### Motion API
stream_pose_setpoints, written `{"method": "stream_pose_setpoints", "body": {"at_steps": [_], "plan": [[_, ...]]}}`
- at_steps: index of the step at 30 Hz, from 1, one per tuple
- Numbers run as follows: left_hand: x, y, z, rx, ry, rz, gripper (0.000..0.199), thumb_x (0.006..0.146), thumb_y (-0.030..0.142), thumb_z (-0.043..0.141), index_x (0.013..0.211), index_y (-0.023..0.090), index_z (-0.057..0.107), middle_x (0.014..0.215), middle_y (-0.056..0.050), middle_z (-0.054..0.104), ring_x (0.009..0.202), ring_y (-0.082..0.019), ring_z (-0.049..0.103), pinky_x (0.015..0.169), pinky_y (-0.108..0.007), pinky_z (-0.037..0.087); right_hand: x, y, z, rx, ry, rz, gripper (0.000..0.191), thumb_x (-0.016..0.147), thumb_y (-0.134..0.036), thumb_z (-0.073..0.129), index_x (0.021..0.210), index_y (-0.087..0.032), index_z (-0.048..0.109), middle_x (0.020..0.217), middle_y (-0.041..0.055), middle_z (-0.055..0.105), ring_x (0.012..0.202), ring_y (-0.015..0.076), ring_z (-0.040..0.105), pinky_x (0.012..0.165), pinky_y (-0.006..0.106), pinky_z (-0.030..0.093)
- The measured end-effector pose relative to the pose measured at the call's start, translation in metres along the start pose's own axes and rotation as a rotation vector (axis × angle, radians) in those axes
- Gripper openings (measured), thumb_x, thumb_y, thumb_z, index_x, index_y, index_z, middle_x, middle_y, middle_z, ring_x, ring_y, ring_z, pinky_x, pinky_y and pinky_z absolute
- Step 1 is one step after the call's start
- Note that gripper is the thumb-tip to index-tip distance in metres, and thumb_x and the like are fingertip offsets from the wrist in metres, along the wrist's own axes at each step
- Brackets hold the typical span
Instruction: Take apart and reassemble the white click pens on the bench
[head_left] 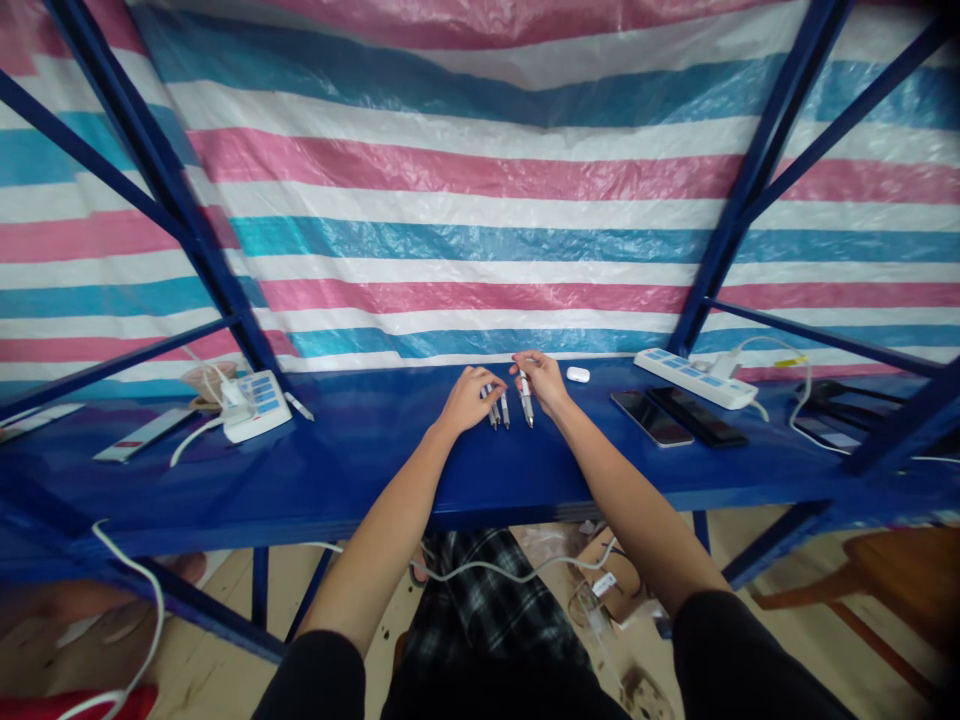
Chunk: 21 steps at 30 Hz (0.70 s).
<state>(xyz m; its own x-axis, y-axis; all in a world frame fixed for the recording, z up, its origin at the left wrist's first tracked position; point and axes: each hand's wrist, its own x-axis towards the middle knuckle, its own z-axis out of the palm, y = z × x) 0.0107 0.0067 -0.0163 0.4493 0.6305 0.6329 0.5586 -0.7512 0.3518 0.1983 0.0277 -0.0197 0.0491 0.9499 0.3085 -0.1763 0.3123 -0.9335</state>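
Observation:
My right hand (543, 376) pinches a silver-white pen (526, 404) between thumb and fingers, its tip pointing down toward me just over the blue table. A second pen may lie right against it; I cannot tell. To the left, my left hand (471, 399) is curled over a few similar pens (505, 411), thumb and fingers closed about their upper ends. Their dark tips stick out below the hand, and the hand hides the rest. A small gap of bare blue tabletop (517, 470) separates the two hands.
A small white case (577, 374) lies right of my right hand. Farther right are two dark phones (651, 416) and a white power strip (696, 378). Another power strip (256, 405) with cables stands left, near a phone (144, 435). Blue posts and a striped sheet (480, 240) bound the back.

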Motion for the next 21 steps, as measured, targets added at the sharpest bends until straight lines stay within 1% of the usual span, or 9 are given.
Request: {"method": "stream_pose_setpoints", "body": {"at_steps": [2, 5, 8, 10, 12, 14, 17, 19, 21], "plan": [[0.001, 0.002, 0.001, -0.011, -0.028, 0.011, 0.028, 0.099, 0.038, 0.057, 0.091, 0.022, 0.078, 0.092, -0.006, 0.072, 0.094, -0.023, 0.057, 0.090, -0.037, 0.046, 0.001, 0.001, -0.001, 0.002, 0.025, 0.002, 0.044, 0.076, -0.054, 0.077, 0.097, -0.018, 0.062, 0.079, 0.0048, 0.072, 0.047, 0.0124, 0.055, 0.038, 0.024, 0.034], [0.001, 0.006, 0.004, -0.046, -0.082, 0.006, 0.044, 0.101, 0.050, 0.050, 0.081, 0.021, 0.078, 0.080, -0.005, 0.072, 0.088, -0.022, 0.056, 0.088, -0.035, 0.044, 0.000, 0.000, 0.001, 0.034, 0.041, 0.000, 0.051, 0.076, -0.051, 0.080, 0.109, -0.018, 0.061, 0.078, 0.0030, 0.072, 0.050, 0.0135, 0.059, 0.041, 0.024, 0.042], [0.002, 0.007, 0.006, -0.100, -0.100, -0.029, 0.046, 0.099, 0.053, 0.052, 0.076, 0.022, 0.077, 0.076, -0.004, 0.073, 0.086, -0.021, 0.055, 0.085, -0.033, 0.043, -0.002, -0.003, 0.005, 0.077, 0.007, 0.014, 0.056, 0.075, -0.045, 0.083, 0.118, -0.018, 0.058, 0.078, 0.0022, 0.073, 0.054, 0.0144, 0.063, 0.046, 0.024, 0.048], [0.002, 0.007, 0.007, -0.137, -0.076, -0.085, 0.045, 0.098, 0.052, 0.054, 0.075, 0.022, 0.077, 0.076, -0.003, 0.072, 0.085, -0.021, 0.055, 0.082, -0.033, 0.043, -0.003, -0.005, 0.008, 0.116, -0.041, 0.040, 0.049, 0.076, -0.039, 0.083, 0.113, -0.017, 0.060, 0.079, 0.0039, 0.074, 0.057, 0.0142, 0.064, 0.050, 0.025, 0.052], [0.002, 0.006, 0.007, -0.150, -0.036, -0.141, 0.046, 0.099, 0.051, 0.053, 0.075, 0.021, 0.077, 0.073, -0.003, 0.071, 0.082, -0.020, 0.054, 0.080, -0.032, 0.043, -0.004, -0.006, 0.009, 0.129, -0.098, 0.077, 0.036, 0.077, -0.033, 0.083, 0.102, -0.015, 0.065, 0.077, 0.0054, 0.074, 0.059, 0.0140, 0.064, 0.055, 0.025, 0.055], [0.002, 0.005, 0.007, -0.130, -0.022, -0.147, 0.048, 0.100, 0.050, 0.050, 0.073, 0.020, 0.076, 0.070, -0.003, 0.068, 0.080, -0.020, 0.053, 0.078, -0.032, 0.043, -0.003, -0.005, 0.009, 0.091, -0.134, 0.122, 0.024, 0.076, -0.027, 0.082, 0.091, -0.013, 0.069, 0.071, 0.0054, 0.072, 0.058, 0.0143, 0.064, 0.056, 0.025, 0.056], [0.002, 0.003, 0.007, -0.053, -0.062, -0.072, 0.048, 0.103, 0.046, 0.046, 0.074, 0.020, 0.075, 0.074, -0.004, 0.067, 0.083, -0.021, 0.053, 0.081, -0.033, 0.044, -0.001, -0.006, 0.002, -0.097, -0.098, 0.166, 0.015, 0.079, -0.025, 0.076, 0.086, -0.013, 0.071, 0.061, 0.0036, 0.067, 0.053, 0.0157, 0.063, 0.054, 0.027, 0.054], [0.001, 0.001, 0.008, 0.010, -0.078, -0.025, 0.041, 0.102, 0.042, 0.049, 0.082, 0.021, 0.077, 0.084, -0.005, 0.070, 0.089, -0.022, 0.054, 0.086, -0.035, 0.045, -0.001, -0.007, -0.004, -0.368, -0.044, 0.155, 0.016, 0.083, -0.027, 0.071, 0.089, -0.012, 0.071, 0.056, 0.0024, 0.064, 0.051, 0.0174, 0.062, 0.056, 0.029, 0.053], [-0.001, -0.001, 0.009, 0.067, -0.089, 0.003, 0.028, 0.100, 0.037, 0.056, 0.092, 0.023, 0.079, 0.099, -0.006, 0.072, 0.098, -0.023, 0.055, 0.092, -0.037, 0.045, -0.001, -0.008, -0.009, -0.718, -0.018, 0.094, 0.023, 0.086, -0.028, 0.068, 0.101, -0.011, 0.072, 0.057, 0.0025, 0.065, 0.059, 0.0201, 0.067, 0.066, 0.030, 0.054]]}}
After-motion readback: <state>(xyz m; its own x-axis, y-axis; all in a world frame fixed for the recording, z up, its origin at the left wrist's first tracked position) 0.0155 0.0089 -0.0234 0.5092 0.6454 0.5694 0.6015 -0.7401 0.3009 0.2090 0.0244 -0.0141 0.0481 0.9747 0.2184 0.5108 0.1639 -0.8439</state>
